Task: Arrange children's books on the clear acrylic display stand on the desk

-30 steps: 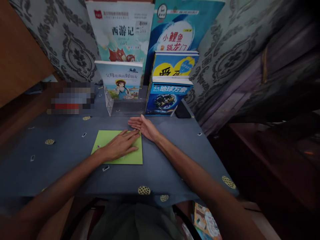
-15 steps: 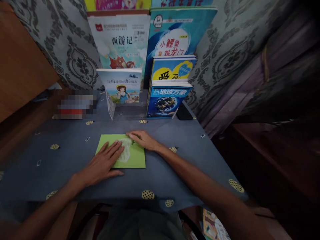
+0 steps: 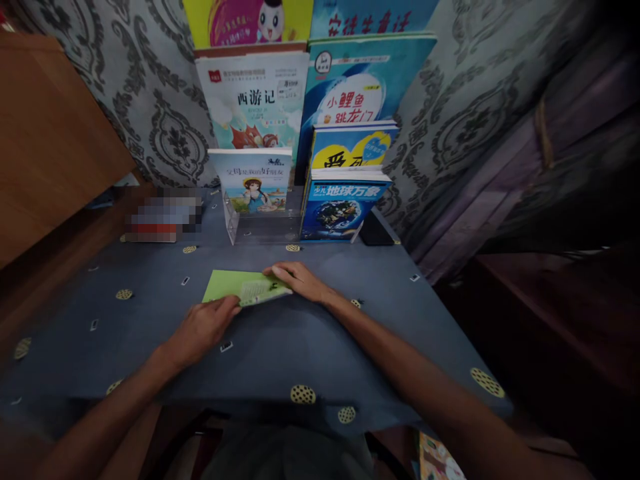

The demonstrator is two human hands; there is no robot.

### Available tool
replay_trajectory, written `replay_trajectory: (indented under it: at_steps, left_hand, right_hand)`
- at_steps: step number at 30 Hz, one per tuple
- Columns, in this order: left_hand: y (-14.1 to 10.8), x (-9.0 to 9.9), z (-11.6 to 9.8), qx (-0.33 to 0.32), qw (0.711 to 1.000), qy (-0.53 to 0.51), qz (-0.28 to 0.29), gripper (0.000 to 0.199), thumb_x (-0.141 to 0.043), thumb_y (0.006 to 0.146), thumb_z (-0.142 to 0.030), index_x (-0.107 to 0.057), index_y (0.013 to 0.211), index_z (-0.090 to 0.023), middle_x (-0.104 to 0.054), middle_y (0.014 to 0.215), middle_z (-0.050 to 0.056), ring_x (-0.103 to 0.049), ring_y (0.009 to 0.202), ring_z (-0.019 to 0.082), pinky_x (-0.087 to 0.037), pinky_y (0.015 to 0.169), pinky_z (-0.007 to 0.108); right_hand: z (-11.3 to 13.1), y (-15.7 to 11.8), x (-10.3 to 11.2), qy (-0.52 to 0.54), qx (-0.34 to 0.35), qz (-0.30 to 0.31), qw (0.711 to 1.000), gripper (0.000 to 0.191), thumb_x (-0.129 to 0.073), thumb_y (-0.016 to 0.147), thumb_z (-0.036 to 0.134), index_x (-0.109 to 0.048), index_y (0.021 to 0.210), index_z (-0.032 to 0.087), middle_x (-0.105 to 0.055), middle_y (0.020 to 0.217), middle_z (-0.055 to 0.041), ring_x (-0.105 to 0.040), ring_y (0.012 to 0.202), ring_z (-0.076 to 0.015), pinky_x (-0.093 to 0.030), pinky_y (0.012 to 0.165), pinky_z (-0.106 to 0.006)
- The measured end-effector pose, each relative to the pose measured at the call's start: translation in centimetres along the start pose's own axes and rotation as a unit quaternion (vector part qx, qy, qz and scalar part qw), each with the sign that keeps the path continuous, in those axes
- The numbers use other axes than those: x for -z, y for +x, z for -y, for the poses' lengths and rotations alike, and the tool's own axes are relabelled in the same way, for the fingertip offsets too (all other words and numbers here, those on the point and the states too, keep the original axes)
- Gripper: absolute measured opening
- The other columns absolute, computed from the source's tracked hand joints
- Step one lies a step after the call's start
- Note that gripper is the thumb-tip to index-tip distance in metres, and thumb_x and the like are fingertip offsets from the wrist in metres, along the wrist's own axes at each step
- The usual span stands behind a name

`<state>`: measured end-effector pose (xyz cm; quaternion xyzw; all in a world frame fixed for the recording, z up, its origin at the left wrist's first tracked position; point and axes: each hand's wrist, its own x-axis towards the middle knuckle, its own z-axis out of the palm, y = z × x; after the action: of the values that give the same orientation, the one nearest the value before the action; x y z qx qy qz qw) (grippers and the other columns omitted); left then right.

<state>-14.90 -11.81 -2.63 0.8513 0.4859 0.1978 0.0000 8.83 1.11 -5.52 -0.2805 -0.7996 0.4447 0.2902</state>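
Green book [image 3: 233, 285], on the worktop [image 3: 330, 353], in front of the clear rack [image 3: 231, 225]. Your left hand [image 3: 207, 325]: grip closed on its near edge, fingers curled. Your right hand [image 3: 303, 281] touches its far right corner; can't tell whether that grip is shut. Dark phone-like slab [image 3: 376, 230] lies right of the rack.

Single head-worn view, from above the near edge of a cloth-covered table [image 3: 280, 367], facing forward and steeply down, close over both forearms, display rack [image 3: 265, 228] upright beyond, no second view sharing the scene
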Motion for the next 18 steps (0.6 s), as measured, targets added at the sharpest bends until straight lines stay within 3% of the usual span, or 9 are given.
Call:
replay_trajectory:
  at_steps: [2,5,8,10,15,18]
  left_hand:
    - [0.9,1.0,0.1,0.077,0.994,-0.076,-0.017,0.033,-0.034,0.102,-0.036,-0.057,0.085,-0.022,-0.059,0.06,-0.003,-0.055,0.049,0.012,-0.039,0.051,0.022]
    - [1.9,2.3,0.4,0.159,0.973,-0.155,-0.059,0.039,-0.038,0.097,-0.047,-0.05,0.071,-0.023,-0.046,0.054,-0.006,-0.046,0.048,0.011,-0.035,0.051,0.022]
    - [2.6,3.1,0.7,0.217,0.944,-0.224,-0.106,0.048,-0.041,0.093,-0.059,-0.045,0.062,-0.022,-0.043,0.054,-0.005,-0.042,0.05,0.012,-0.034,0.049,0.022]
    - [3.0,3.2,0.9,0.252,0.916,-0.283,-0.13,0.051,-0.046,0.089,-0.065,-0.048,0.063,-0.021,-0.047,0.056,-0.004,-0.043,0.053,0.012,-0.035,0.049,0.022]
    - [4.1,1.6,1.4,0.292,0.821,-0.448,-0.2,0.049,-0.057,0.084,-0.068,-0.062,0.079,-0.019,-0.058,0.063,0.0,-0.052,0.059,0.017,-0.043,0.054,0.025]
    - [5.0,0.5,1.5,0.286,0.793,-0.484,-0.234,0.046,-0.057,0.085,-0.065,-0.063,0.081,-0.02,-0.06,0.065,0.0,-0.054,0.061,0.017,-0.043,0.054,0.025]
  right_hand:
    - [-0.3,0.1,0.4,0.064,-0.027,0.0,0.998,0.069,-0.04,0.09,0.076,-0.077,0.098,0.019,-0.077,0.098,-0.0048,-0.07,0.097,-0.0258,-0.052,0.092,-0.04]
    - [-1.0,0.4,0.7,0.197,-0.06,-0.018,0.978,0.071,-0.046,0.083,0.082,-0.077,0.094,0.019,-0.077,0.093,-0.0047,-0.07,0.09,-0.0235,-0.056,0.084,-0.037]
    - [-1.2,0.6,0.6,0.337,-0.058,-0.041,0.939,0.068,-0.058,0.075,0.081,-0.074,0.101,0.02,-0.076,0.1,-0.008,-0.07,0.088,-0.0217,-0.059,0.076,-0.035]
    - [-1.0,0.5,0.0,0.39,-0.037,-0.032,0.919,0.064,-0.071,0.071,0.074,-0.071,0.108,0.021,-0.075,0.109,-0.009,-0.07,0.094,-0.0217,-0.059,0.08,-0.036]
    - [-0.2,0.4,-2.2,0.378,-0.015,0.005,0.926,0.055,-0.083,0.069,0.055,-0.068,0.11,0.021,-0.073,0.114,-0.0072,-0.068,0.098,-0.0201,-0.057,0.089,-0.037]
    - [0.0,0.4,-2.6,0.323,-0.009,-0.017,0.946,0.054,-0.078,0.074,0.056,-0.065,0.112,0.021,-0.072,0.115,-0.0064,-0.067,0.095,-0.0195,-0.058,0.086,-0.036]
